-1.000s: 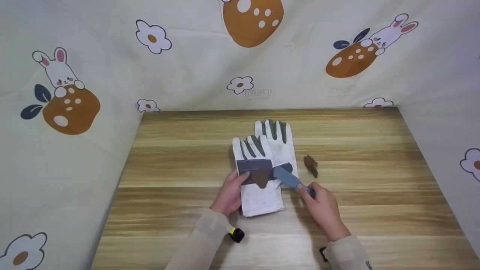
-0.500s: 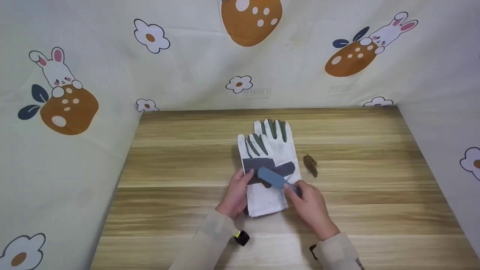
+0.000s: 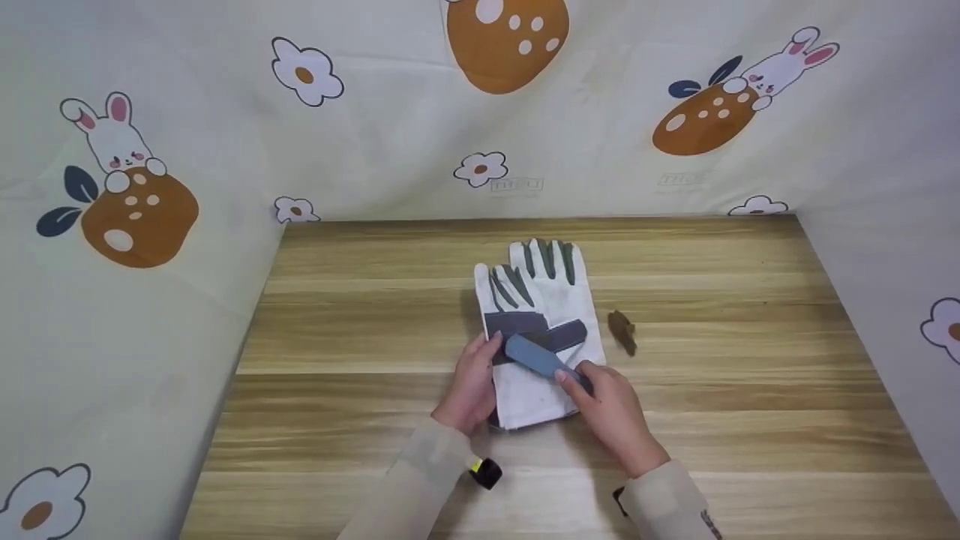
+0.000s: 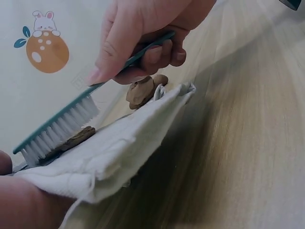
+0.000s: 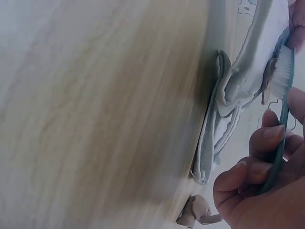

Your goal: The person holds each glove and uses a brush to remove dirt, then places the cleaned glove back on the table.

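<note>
A white work glove (image 3: 531, 397) with dark grey patches lies over a second, matching glove (image 3: 564, 300). My left hand (image 3: 471, 386) grips the left edge of the front glove, thumb on top, and tilts it off the table. In my right hand (image 3: 615, 414) is the handle of a blue brush (image 3: 534, 354). Its white bristles (image 4: 66, 121) face down against the glove's palm patch. Beside the bristles in the left wrist view sits a flat brown lump (image 4: 81, 137), which the brush hides in the head view.
Another brown lump (image 3: 622, 332) lies on the wood-grain table (image 3: 360, 337), right of the gloves. A pale printed cloth (image 3: 390, 150) with rabbits and flowers hangs around the back and sides.
The brush has moved left across the front glove, from its right side to over the brown lump. My left hand and the front glove have shifted slightly right.
</note>
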Available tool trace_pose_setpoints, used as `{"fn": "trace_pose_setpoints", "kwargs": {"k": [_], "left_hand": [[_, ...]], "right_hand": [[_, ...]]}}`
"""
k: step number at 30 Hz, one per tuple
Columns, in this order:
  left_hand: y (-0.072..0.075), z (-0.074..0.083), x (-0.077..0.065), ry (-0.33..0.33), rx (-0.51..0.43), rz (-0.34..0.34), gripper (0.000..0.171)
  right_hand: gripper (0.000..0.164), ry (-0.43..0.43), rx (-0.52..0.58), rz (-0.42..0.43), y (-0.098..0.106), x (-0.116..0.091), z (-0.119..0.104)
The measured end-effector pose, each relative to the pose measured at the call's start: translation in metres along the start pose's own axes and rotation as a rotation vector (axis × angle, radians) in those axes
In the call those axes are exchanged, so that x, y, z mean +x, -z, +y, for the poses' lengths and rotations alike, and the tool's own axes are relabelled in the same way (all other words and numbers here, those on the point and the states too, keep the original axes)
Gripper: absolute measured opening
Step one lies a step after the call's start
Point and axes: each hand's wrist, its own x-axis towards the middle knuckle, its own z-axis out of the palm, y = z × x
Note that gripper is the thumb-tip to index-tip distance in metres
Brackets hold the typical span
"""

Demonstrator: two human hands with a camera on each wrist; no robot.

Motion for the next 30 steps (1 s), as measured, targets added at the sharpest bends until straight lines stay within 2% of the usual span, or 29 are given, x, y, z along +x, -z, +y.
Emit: {"fn": "trace_pose_setpoints", "kwargs": {"k": [4,7,19,30], "left_hand": [[0.0,0.001,0.002,-0.012,-0.001,0.046,0.049],[-0.001,0.002,0.004,-0.025,-0.002,0.064,0.05],[-0.002,0.003,0.004,-0.004,-0.049,0.054,0.047],[-0.002,0.002,0.003,-0.021,-0.075,0.021,0.045]], "right_hand": [[0.028,0.043,-0.027,-0.001,0.0,0.0,0.004],[0.027,0.044,-0.029,-0.014,0.002,-0.001,0.007],[0.024,-0.006,-0.026,-0.065,0.008,-0.006,0.012],[0.025,-0.024,-0.002,-0.101,0.013,-0.01,0.014]]}}
